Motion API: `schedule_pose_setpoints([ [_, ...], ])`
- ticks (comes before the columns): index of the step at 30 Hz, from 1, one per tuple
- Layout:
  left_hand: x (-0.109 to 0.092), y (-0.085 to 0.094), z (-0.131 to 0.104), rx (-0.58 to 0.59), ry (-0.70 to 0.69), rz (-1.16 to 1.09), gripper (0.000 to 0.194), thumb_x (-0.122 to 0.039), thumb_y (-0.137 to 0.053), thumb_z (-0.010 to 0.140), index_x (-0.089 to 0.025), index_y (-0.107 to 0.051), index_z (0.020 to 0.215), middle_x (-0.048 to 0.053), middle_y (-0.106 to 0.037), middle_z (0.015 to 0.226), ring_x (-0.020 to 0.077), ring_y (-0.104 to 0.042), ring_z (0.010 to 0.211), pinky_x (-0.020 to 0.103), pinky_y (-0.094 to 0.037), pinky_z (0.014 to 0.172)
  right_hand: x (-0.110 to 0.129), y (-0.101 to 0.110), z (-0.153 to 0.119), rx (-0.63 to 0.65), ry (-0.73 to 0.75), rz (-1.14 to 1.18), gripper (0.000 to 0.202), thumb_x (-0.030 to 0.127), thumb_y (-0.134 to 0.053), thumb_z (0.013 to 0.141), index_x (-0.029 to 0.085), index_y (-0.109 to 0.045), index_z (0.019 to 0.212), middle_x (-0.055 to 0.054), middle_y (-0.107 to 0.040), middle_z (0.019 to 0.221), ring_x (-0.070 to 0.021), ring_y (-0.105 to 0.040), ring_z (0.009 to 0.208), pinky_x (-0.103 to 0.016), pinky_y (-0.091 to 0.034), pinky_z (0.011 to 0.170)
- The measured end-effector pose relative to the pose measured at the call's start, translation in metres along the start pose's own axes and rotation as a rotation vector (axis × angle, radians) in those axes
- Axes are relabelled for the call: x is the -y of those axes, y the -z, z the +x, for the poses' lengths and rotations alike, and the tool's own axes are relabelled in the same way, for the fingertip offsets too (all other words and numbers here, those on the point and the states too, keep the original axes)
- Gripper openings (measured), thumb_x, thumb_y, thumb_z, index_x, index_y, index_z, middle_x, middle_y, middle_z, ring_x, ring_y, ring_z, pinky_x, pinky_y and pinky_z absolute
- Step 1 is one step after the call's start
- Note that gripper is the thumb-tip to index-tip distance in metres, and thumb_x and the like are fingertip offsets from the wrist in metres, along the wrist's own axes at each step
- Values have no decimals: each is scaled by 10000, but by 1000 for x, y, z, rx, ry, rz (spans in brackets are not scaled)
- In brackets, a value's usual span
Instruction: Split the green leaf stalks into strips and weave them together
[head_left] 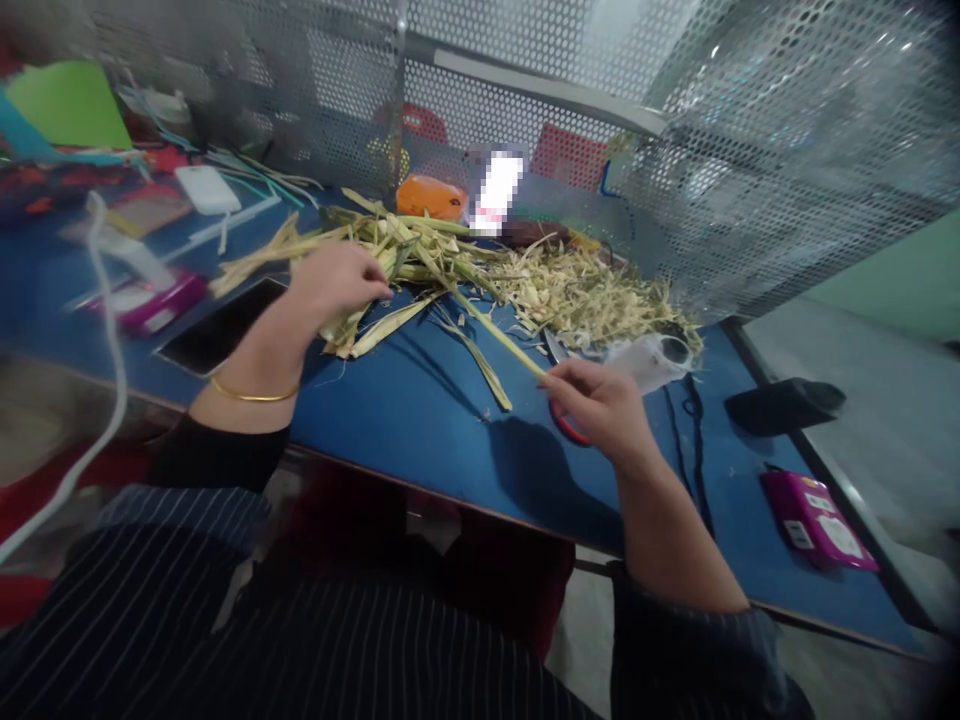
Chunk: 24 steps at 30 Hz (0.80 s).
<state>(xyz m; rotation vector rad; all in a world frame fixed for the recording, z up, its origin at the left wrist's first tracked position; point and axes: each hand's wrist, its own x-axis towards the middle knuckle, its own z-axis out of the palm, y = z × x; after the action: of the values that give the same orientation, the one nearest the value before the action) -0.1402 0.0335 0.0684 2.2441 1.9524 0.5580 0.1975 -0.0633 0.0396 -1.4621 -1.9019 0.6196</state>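
Note:
My right hand (600, 410) is closed in a pinch on the near end of a long pale-yellow plant strip (501, 338). The strip runs back into a heap of dried, pale-green leaves and stalks (409, 245). My left hand (337, 280) is over the left side of this heap, with its fingers bent together; whatever is between them is hidden. Partly under my right hand lie red-handled scissors (568, 428), a blade showing beyond. A loose dry strip (487, 375) lies on the blue table (420, 430) between my hands. Shredded pieces (592, 295) form another pile behind my right hand.
A lit phone (496, 195) and an orange packet (431, 197) stand before a perforated metal screen (465, 110). A clear plastic roll (651, 362), black pouch (786, 405) and purple packet (817, 520) lie right. A dark tablet-like slab (225, 325) and white cable (112, 350) are left.

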Motion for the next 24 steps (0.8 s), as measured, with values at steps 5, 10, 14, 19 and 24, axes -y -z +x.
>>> schedule_pose_setpoints([
  [5, -12, -37, -3, 77, 18, 166, 268, -377, -749, 613, -183, -601, 504, 18, -487, 498, 211, -562, 723, 311, -374, 670, 16, -26, -10, 92, 191, -267, 166, 211, -529, 805, 187, -596, 655, 13, -585, 611, -105, -493, 563, -232, -344, 575],
  [10, -8, -35, -1, 98, 22, 113, 162, -300, -691, 609, -203, -606, 512, 24, -497, 501, 213, -564, 691, 310, -357, 622, 23, -34, -17, 78, 285, -349, 140, 168, -510, 773, 192, -526, 636, 18, -560, 646, -98, -478, 579, -221, -327, 581],
  [14, 3, -23, 4, -8, 91, 23, 106, -284, -640, 598, -211, -617, 524, 44, -563, 540, 238, -576, 654, 334, -375, 620, 23, -35, -18, 65, 299, -412, 118, 179, -511, 772, 194, -526, 656, 15, -565, 668, -99, -478, 583, -222, -312, 578],
  [19, 14, -4, 2, 41, 59, -100, 158, -346, -635, 629, -214, -597, 550, 4, -609, 551, 174, -548, 589, 284, -375, 597, 22, -38, -17, 159, 314, -478, 119, 197, -512, 789, 194, -547, 676, 11, -581, 685, -103, -491, 588, -237, -279, 565],
  [24, 4, 32, -23, 151, 121, -86, 156, -323, -602, 734, -180, -614, 674, -20, -595, 524, 127, -507, 513, 261, -357, 582, 23, -40, -17, 186, 310, -470, 116, 188, -509, 792, 189, -550, 684, 7, -596, 711, -99, -496, 601, -238, -260, 556],
])
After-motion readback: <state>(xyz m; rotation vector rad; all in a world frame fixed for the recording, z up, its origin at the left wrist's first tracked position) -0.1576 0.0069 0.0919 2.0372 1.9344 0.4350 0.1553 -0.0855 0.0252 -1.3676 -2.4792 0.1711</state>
